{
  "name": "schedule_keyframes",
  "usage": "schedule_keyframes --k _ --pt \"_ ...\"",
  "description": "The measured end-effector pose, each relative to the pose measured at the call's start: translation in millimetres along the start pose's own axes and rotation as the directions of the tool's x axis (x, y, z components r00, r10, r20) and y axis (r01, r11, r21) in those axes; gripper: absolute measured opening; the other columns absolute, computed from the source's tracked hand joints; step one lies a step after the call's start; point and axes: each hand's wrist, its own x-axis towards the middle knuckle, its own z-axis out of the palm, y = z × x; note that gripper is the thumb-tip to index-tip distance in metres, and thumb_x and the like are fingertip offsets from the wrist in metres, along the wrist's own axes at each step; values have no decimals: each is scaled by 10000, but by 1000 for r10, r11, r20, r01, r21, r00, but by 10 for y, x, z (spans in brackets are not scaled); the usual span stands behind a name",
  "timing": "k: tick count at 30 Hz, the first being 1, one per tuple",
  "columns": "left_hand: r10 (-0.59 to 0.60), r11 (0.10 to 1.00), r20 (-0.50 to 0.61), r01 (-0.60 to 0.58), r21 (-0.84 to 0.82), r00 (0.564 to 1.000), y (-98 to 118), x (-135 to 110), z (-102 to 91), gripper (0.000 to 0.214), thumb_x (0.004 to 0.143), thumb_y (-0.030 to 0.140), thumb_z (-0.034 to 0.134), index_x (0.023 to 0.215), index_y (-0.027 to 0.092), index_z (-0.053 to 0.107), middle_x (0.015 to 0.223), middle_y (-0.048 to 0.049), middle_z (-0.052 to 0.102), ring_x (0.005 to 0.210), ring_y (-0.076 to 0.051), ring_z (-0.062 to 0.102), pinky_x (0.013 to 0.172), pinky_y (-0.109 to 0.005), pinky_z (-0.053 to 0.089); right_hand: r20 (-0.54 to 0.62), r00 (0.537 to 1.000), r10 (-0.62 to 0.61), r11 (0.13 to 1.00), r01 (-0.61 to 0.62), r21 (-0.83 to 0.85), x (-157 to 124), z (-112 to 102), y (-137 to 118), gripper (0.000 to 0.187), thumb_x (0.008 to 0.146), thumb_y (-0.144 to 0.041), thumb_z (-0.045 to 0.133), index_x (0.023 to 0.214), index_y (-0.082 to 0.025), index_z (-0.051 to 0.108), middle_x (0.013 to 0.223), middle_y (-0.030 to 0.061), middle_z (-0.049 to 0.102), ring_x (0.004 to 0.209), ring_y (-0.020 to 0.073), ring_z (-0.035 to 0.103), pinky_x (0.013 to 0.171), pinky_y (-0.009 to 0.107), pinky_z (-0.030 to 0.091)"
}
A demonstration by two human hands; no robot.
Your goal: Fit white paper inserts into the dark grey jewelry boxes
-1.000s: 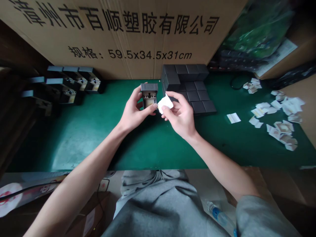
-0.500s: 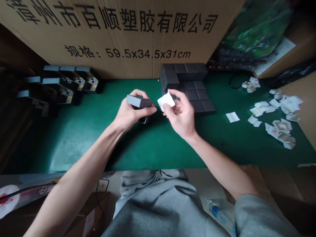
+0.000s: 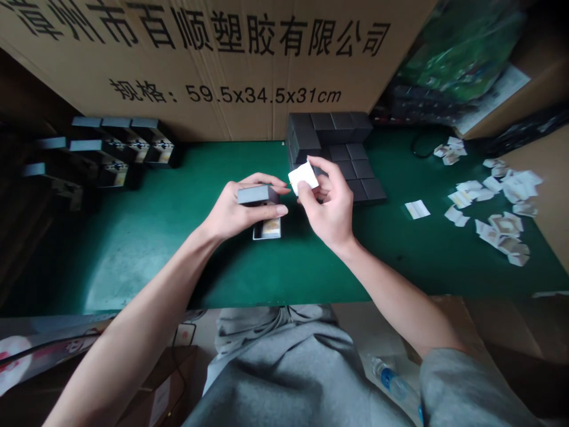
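My left hand (image 3: 233, 207) is closed around a small dark jewelry box (image 3: 258, 194) whose lid stands raised. Its lower half shows below my thumb, with something yellowish inside; my fingers hide the rest. Between the thumb and fingers of my right hand (image 3: 331, 198) is a small white card insert (image 3: 303, 177), pinched just right of the box and apart from it. Behind my right hand, closed dark boxes (image 3: 340, 153) are stacked against the carton.
Several open dark boxes (image 3: 120, 147) stand at the left on the green table (image 3: 146, 249). Folded white card pieces (image 3: 507, 201) lie scattered at the right, with one flat card (image 3: 417, 209) nearer. A large printed carton (image 3: 249, 71) rises behind. A plastic bottle (image 3: 395, 382) lies below the table.
My left hand has shifted slightly right and down, and the box has turned so its open inside shows. My right hand has moved slightly right, still pinching the white card insert.
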Motion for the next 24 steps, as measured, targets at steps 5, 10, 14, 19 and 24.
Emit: schedule_keyframes --k 5,10,14,19,24 --pt "251 907 -1 -235 350 968 -18 -25 50 371 831 401 851 1161 235 819 1315 -88 737 1155 -263 716 1020 -430 596 -32 994 -106 994 105 -12 44 15 102 433 1010 -523 598 1349 -258 545 958 33 745 695 159 715 734 344 681" --pt "361 833 50 -345 433 931 2 -38 61 386 894 369 795 1263 256 778 1346 -85 727 1156 -253 716 957 -398 615 -38 989 -144 988 141 -69 51 15 132 367 1031 -447 585 1348 -267 550 935 17 743 670 147 710 695 320 675" --pt "390 804 83 -383 455 917 9 -41 68 374 908 344 781 1268 243 772 1354 -87 726 1143 -237 721 955 -372 615 -20 986 -167 981 164 -105 45 18 143 356 1043 -410 569 1369 -272 532 938 15 741 679 147 715 682 317 671" --pt "376 785 119 -384 485 919 -9 -46 83 386 914 343 767 1283 228 764 1366 -96 718 1133 -242 724 951 -372 624 -14 984 -179 978 177 -111 42 19 153 333 1035 -385 583 1343 -265 539 926 15 737 660 139 710 641 294 660" --pt "389 792 117 -397 465 914 -18 -42 88 389 924 322 757 1300 220 754 1355 -97 723 1145 -241 727 994 -374 614 -6 981 -194 973 192 -126 38 23 167 330 1048 -389 560 1352 -263 527 930 19 728 658 138 710 631 292 662"
